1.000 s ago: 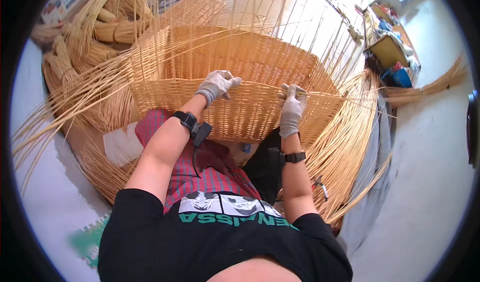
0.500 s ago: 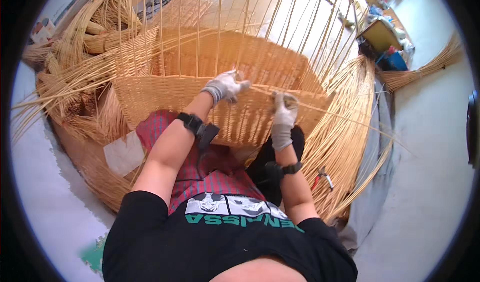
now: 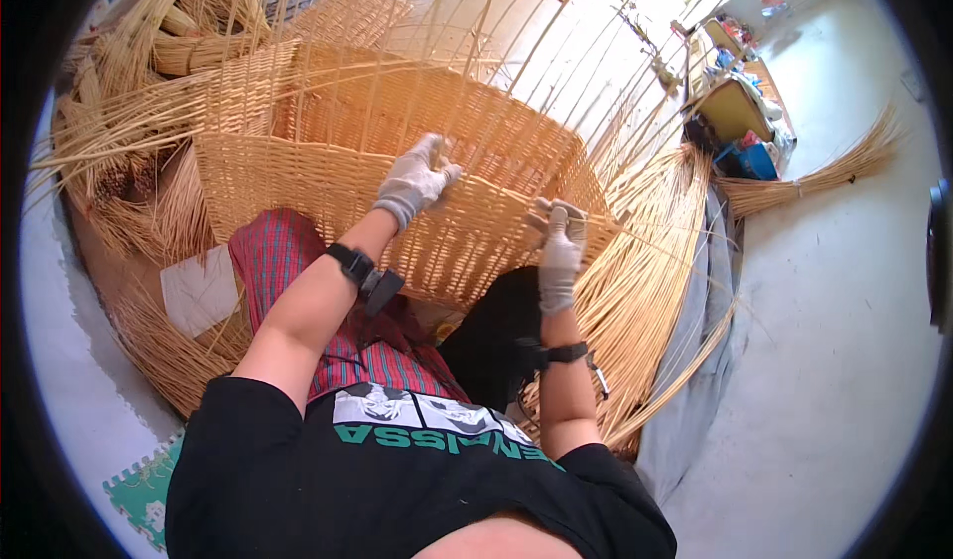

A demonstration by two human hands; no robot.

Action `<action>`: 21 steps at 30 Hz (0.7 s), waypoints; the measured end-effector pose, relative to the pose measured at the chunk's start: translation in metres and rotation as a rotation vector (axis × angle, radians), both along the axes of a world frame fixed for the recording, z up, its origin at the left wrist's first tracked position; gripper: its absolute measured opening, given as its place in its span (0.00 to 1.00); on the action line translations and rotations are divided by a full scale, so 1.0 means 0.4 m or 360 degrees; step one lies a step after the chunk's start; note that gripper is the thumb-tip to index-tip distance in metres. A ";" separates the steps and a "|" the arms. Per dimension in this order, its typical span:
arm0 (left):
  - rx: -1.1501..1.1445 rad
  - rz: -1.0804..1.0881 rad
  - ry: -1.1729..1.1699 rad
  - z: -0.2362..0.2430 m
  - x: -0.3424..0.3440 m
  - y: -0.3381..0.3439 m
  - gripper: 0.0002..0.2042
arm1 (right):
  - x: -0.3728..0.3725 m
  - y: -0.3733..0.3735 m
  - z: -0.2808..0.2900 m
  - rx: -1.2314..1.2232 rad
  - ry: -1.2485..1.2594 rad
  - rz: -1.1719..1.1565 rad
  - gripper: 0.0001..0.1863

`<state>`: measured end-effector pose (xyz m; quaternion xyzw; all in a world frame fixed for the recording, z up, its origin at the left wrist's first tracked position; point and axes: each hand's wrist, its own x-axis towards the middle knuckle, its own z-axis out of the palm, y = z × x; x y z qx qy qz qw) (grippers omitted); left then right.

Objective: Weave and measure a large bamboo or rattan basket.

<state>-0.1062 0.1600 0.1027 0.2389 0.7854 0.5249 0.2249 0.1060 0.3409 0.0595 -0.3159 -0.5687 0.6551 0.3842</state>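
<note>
A woven rattan basket (image 3: 268, 177) with tall upright stakes stands against my knees, its near wall facing me. My left hand (image 3: 415, 177), in a pale glove, is closed on the top of that wall near the middle, its fingertips partly hidden among the stakes. Lower and farther right, my right hand (image 3: 559, 246), also gloved, holds a thin reed at the rim near the wall's right end, with the reed trailing off rightward.
Bundles of loose rattan lie left (image 3: 199, 48) and right (image 3: 645, 301). A broom-like bundle (image 3: 824, 177) rests by the right wall. A blue bin (image 3: 756, 162) and low cluttered furniture (image 3: 730, 112) stand back right. A green foam mat (image 3: 144, 489) shows lower left.
The view has shifted, with the basket appearing farther left. My left hand has moved left in the picture; my right hand went left, then slightly down, still at the rim.
</note>
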 end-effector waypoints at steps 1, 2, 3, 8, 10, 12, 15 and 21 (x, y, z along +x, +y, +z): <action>0.0046 -0.0018 0.0052 0.005 0.019 0.004 0.21 | 0.050 0.001 -0.012 -0.0014 -0.0056 -0.0052 0.19; 0.0176 0.0044 0.0333 0.007 0.044 0.014 0.20 | 0.075 0.006 -0.009 0.0050 -0.0057 -0.0097 0.16; 0.0326 0.0129 0.0609 0.013 0.059 0.041 0.20 | 0.082 0.004 -0.001 0.0026 0.0007 -0.0118 0.09; -0.0244 -0.0465 -0.0079 0.022 0.122 0.172 0.14 | -0.109 0.034 0.142 0.1008 -0.0155 -0.0251 0.16; -0.0325 -0.0434 -0.0100 0.021 0.127 0.200 0.17 | -0.188 0.071 0.189 0.2006 -0.0469 -0.0262 0.18; -0.0281 -0.0263 -0.0355 0.020 0.122 0.210 0.18 | -0.212 0.107 0.200 0.1716 -0.0326 -0.0143 0.18; -0.0170 -0.0241 -0.0163 0.013 0.135 0.189 0.20 | -0.097 0.139 0.147 0.0519 0.0398 -0.0330 0.15; 0.0605 0.0334 0.0835 -0.003 0.251 0.232 0.15 | 0.247 0.154 0.065 0.0153 -0.0036 -0.0325 0.10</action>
